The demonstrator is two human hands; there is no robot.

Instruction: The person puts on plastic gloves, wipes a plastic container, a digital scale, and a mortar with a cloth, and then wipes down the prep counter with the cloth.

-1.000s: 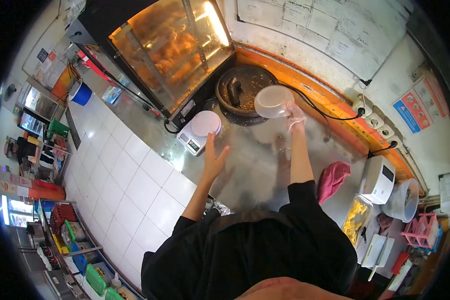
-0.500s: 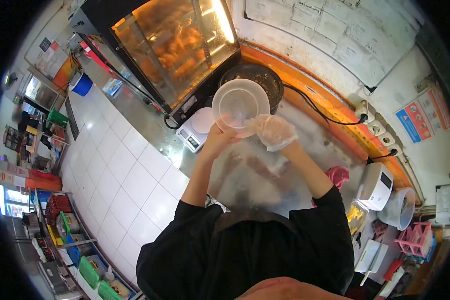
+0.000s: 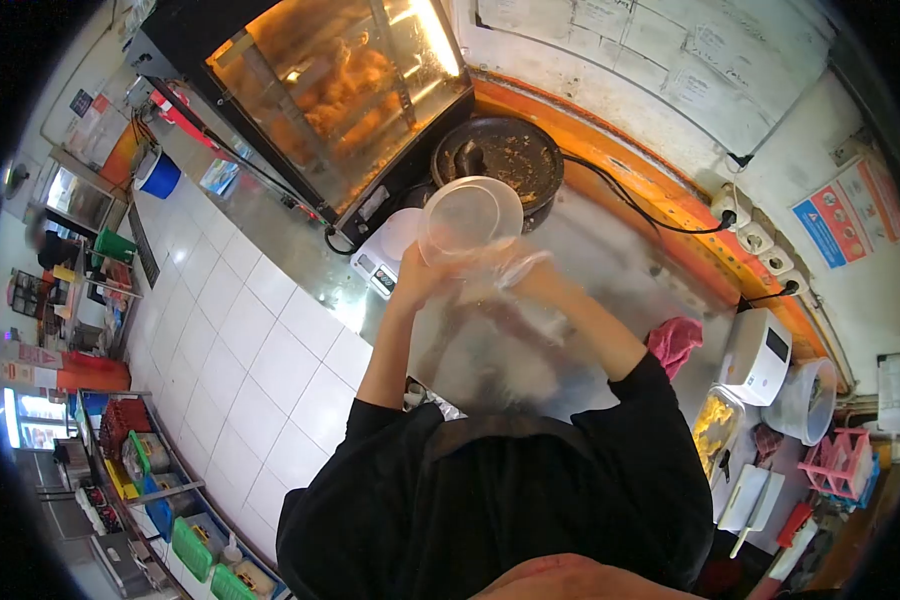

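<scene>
A round translucent plastic tub (image 3: 470,215) is tilted over the counter, and its inside looks bare. My left hand (image 3: 422,268) grips its lower left side, fingers closed around the wall. At the tub's lower right is my right hand (image 3: 525,272), covered by a loose clear plastic glove; motion smears its fingers, so their grip is unclear. Just beyond the tub stands a wide dark mortar (image 3: 520,150) with brown paste smeared inside and a dark pestle (image 3: 468,157) resting in it. Left of the tub sits a white digital scale (image 3: 378,270).
A lit glass cabinet (image 3: 340,90) with browned food stands behind the scale. Cables run along the orange wall ledge (image 3: 620,160). Rightward lie a pink cloth (image 3: 675,343), a tray of yellow food (image 3: 715,425), a white appliance (image 3: 756,358) and a knife on a white board (image 3: 750,500).
The tub has come slightly down and left and tilted, uncovering more of the mortar and its pestle. My right hand has moved left, closer to my left hand.
</scene>
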